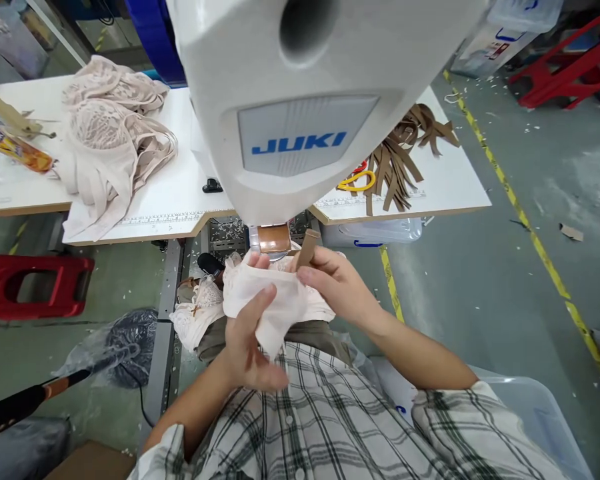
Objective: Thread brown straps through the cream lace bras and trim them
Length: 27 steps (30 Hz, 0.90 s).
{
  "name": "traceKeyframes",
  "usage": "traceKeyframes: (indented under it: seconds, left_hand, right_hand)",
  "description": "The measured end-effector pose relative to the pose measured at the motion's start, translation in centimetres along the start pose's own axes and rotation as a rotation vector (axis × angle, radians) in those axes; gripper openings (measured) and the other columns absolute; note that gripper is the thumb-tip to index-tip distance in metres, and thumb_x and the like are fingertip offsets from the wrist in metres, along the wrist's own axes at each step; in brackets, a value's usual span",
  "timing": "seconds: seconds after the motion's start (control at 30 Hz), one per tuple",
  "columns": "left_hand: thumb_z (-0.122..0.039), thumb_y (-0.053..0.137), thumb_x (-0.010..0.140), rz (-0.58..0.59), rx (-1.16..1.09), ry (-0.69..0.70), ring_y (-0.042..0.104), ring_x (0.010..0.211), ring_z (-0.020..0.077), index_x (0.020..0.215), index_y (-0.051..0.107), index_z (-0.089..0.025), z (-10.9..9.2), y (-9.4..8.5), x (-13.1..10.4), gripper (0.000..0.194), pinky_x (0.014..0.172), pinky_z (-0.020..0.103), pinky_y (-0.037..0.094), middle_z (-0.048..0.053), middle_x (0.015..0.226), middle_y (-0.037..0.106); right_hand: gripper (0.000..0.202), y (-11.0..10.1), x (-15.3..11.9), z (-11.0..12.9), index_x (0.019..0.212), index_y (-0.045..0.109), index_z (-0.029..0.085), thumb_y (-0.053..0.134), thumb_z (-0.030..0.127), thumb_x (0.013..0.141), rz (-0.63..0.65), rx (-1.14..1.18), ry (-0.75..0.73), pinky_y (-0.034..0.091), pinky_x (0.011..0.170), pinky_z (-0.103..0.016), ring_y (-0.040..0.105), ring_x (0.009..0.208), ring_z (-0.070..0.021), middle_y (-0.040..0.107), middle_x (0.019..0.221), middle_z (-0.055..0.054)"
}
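Note:
Below the head of a white sewing machine (307,133), a pale pink fabric piece (270,293) is held between my hands. My left hand (253,340) has the cloth between its thumb and the fingers behind it, whose tips show at the top edge. My right hand (337,283) pinches a short brown strip (307,249) upright at the cloth's right edge. Just above the cloth is the machine's brown-faced sewing part (274,239). More pale lace garments (200,313) rest on my lap to the left.
Pale garments (110,133) are heaped on the white table (180,120) at left. Brown strips (395,167) and yellow-handled scissors (357,181) lie at right. A red stool (35,285) stands at far left, a clear bin (535,413) at lower right.

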<state>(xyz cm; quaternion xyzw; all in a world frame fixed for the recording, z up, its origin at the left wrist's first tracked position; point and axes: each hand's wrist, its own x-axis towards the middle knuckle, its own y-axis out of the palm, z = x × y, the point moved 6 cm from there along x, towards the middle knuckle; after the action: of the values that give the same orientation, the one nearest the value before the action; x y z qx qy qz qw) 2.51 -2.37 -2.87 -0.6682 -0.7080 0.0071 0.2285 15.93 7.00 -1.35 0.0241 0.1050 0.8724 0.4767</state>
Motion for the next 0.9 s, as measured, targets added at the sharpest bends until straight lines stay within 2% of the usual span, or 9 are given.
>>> traceKeyframes:
  seconds: [0.1,0.13,0.2,0.3,0.4,0.5,0.63,0.73,0.9]
  left_hand:
    - [-0.068,0.036,0.092,0.027,0.305,0.201,0.027,0.148,0.0428,0.151,0.039,-0.023,-0.7,-1.1,2.3,0.074,0.116,0.064,0.024,0.017,0.156,0.039]
    - [-0.063,0.037,0.094,0.053,0.401,0.213,0.028,0.147,0.0415,0.153,0.037,-0.023,-0.5,-1.1,3.0,0.071,0.117,0.063,0.025,0.017,0.154,0.041]
    - [-0.058,0.045,0.093,0.129,0.555,0.197,0.038,0.142,0.0387,0.154,0.036,-0.024,0.2,-0.8,4.1,0.07,0.115,0.056,0.033,0.016,0.148,0.05]
    - [-0.055,0.054,0.091,0.25,0.68,0.14,0.061,0.118,0.0313,0.154,0.037,-0.025,1.3,-0.3,4.7,0.071,0.1,0.042,0.05,0.011,0.125,0.067]
    - [-0.053,0.056,0.092,0.297,0.745,0.095,0.07,0.09,0.0227,0.154,0.036,-0.026,1.6,-0.3,4.7,0.071,0.082,0.03,0.055,0.007,0.101,0.074]
    - [-0.053,0.056,0.092,0.279,0.804,0.071,0.069,0.073,0.0188,0.152,0.039,-0.026,1.4,-0.5,5.1,0.068,0.068,0.025,0.052,0.004,0.084,0.073]
    - [-0.056,0.057,0.092,0.276,0.844,-0.008,0.065,0.06,0.0157,0.149,0.044,-0.024,1.2,-1.0,5.9,0.067,0.054,0.022,0.044,0.002,0.074,0.072]
    - [-0.056,0.06,0.09,0.288,0.859,-0.06,0.061,0.051,0.014,0.149,0.044,-0.025,1.1,-1.3,6.4,0.069,0.05,0.023,0.039,-0.001,0.07,0.071]
    - [-0.057,0.063,0.087,0.302,0.905,-0.098,0.055,0.044,0.0137,0.148,0.046,-0.026,1.1,-1.4,6.8,0.071,0.049,0.024,0.034,-0.005,0.053,0.062]
  right_hand:
    - [0.009,-1.7,2.4,1.6,0.077,0.062,0.02,0.065,0.027,0.082,-0.223,-0.508,-0.257,0.046,0.074,-0.034,0.056,0.09,-0.0198,0.062,0.1,-0.006]
    - [0.009,-2.2,3.0,1.5,0.074,0.06,0.02,0.065,0.025,0.08,-0.296,-0.599,-0.282,0.045,0.073,-0.034,0.054,0.088,-0.0196,0.059,0.097,-0.006]
    - [0.009,-3.0,4.2,0.5,0.074,0.056,0.02,0.063,0.023,0.078,-0.36,-0.612,-0.255,0.044,0.07,-0.033,0.051,0.08,-0.0177,0.053,0.088,-0.003]
    - [0.005,-3.5,5.5,-1.1,0.082,0.055,0.021,0.06,0.023,0.082,-0.298,-0.433,-0.191,0.046,0.073,-0.031,0.052,0.083,-0.0174,0.051,0.085,-0.001]
    - [0.004,-3.9,6.4,-1.4,0.087,0.058,0.022,0.056,0.025,0.086,-0.272,-0.383,-0.163,0.048,0.081,-0.032,0.054,0.091,-0.0185,0.057,0.091,-0.003]
    - [0.01,-4.2,7.4,-0.6,0.09,0.061,0.02,0.056,0.026,0.086,-0.261,-0.451,-0.201,0.049,0.08,-0.032,0.057,0.092,-0.0188,0.061,0.101,-0.006]
    - [0.014,-4.0,8.8,0.8,0.087,0.064,0.019,0.056,0.029,0.087,-0.201,-0.544,-0.347,0.05,0.086,-0.034,0.057,0.104,-0.0222,0.062,0.11,-0.009]
    - [0.015,-3.9,9.6,1.1,0.085,0.065,0.019,0.054,0.029,0.089,-0.167,-0.594,-0.404,0.051,0.085,-0.034,0.057,0.104,-0.0226,0.063,0.108,-0.009]
    - [0.017,-4.0,10.2,1.0,0.088,0.065,0.019,0.053,0.03,0.09,-0.156,-0.683,-0.433,0.05,0.087,-0.038,0.055,0.098,-0.0234,0.065,0.103,-0.008]
